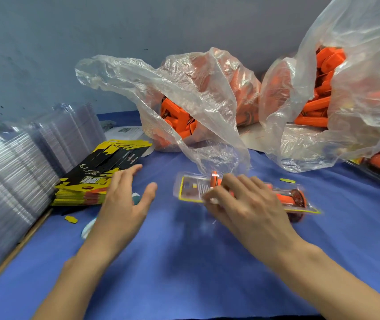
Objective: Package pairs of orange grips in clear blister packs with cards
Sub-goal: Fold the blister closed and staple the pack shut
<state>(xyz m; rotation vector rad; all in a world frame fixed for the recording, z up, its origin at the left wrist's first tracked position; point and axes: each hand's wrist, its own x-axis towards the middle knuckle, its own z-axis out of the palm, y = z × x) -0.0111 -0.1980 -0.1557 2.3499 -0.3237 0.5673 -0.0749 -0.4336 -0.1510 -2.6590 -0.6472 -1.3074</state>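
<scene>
Over cloth (pixel 184 262) | left hand (pixel 124 204) splayed, fingers released | right hand (pixel 249 204) grasping blister pack (pixel 190 188)

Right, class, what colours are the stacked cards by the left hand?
The cards are black and yellow; the head view shows them best.
</scene>
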